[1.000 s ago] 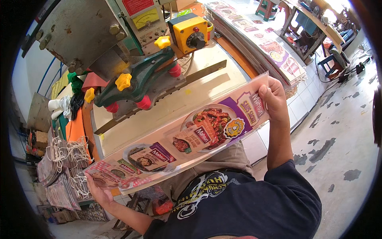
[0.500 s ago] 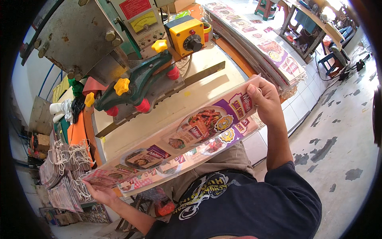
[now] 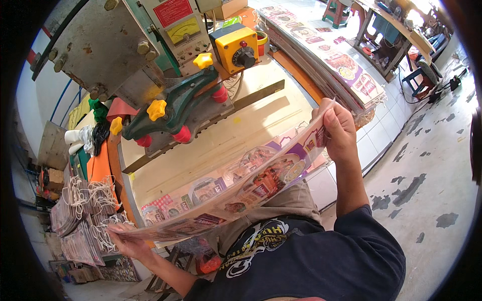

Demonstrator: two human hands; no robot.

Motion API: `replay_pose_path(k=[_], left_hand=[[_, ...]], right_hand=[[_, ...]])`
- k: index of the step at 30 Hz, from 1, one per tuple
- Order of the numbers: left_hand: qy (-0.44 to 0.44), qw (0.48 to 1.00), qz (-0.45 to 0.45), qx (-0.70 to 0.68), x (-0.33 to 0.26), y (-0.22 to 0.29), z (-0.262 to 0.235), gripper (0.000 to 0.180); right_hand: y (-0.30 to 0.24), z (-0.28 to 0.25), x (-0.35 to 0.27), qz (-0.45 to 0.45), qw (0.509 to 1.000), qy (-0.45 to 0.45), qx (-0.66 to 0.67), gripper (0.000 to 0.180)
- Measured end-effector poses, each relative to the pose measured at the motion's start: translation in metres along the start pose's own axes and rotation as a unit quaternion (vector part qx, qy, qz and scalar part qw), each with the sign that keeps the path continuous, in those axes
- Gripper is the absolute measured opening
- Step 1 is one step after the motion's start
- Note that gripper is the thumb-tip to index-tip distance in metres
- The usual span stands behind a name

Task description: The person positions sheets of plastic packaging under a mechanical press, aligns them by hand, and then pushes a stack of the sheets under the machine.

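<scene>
I hold a long printed plastic sheet (image 3: pixel 236 193) with colourful food pictures across my front, just above the near edge of the cream worktable (image 3: pixel 216 140). My left hand (image 3: pixel 128 241) grips its left end low down. My right hand (image 3: pixel 339 131) grips its right end, raised higher, so the sheet slopes up to the right. The sheet lies nearly flat, with its printed face tipped upward. Behind it stands a green press machine (image 3: pixel 175 108) with yellow and red knobs.
A yellow control box (image 3: pixel 236 47) with a black dial sits behind the press. A long stack of printed sheets (image 3: pixel 326 55) lies to the right. Bundles of sheets with white cord handles (image 3: pixel 83 210) pile up at the left. Wooden benches stand far right on the tiled floor.
The sheet has tilted from facing me toward lying flat, and its far edge has dropped toward the table. Both hands kept their grip on its ends.
</scene>
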State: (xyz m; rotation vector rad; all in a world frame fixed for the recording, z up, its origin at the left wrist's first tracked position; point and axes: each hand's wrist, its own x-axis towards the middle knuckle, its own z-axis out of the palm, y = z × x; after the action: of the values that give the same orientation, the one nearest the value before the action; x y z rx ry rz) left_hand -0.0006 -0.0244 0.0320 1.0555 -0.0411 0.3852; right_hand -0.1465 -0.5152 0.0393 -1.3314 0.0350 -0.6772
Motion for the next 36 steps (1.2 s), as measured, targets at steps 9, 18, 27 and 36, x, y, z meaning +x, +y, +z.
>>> replay_pose_path(k=[9, 18, 27, 36], left_hand=[[-0.232, 0.97, -0.035, -0.07, 0.013, -0.008, -0.033, 0.033], [0.04, 0.995, -0.088, 0.035, 0.012, 0.0, -0.036, 0.031], [0.028, 0.995, -0.073, 0.068, 0.011, 0.003, -0.041, 0.042], [0.069, 0.992, -0.051, 0.095, 0.012, -0.006, -0.05, 0.041]], right_hand=[[0.0, 0.012, 0.001, 0.034, 0.999, 0.023, 0.028, 0.045], [-0.002, -0.012, -0.001, 0.026, 0.997, 0.006, -0.066, 0.044], [0.007, -0.01, 0.002, -0.012, 0.996, 0.014, -0.084, 0.044], [0.003, -0.004, 0.003, 0.044, 0.995, 0.048, -0.074, 0.044]])
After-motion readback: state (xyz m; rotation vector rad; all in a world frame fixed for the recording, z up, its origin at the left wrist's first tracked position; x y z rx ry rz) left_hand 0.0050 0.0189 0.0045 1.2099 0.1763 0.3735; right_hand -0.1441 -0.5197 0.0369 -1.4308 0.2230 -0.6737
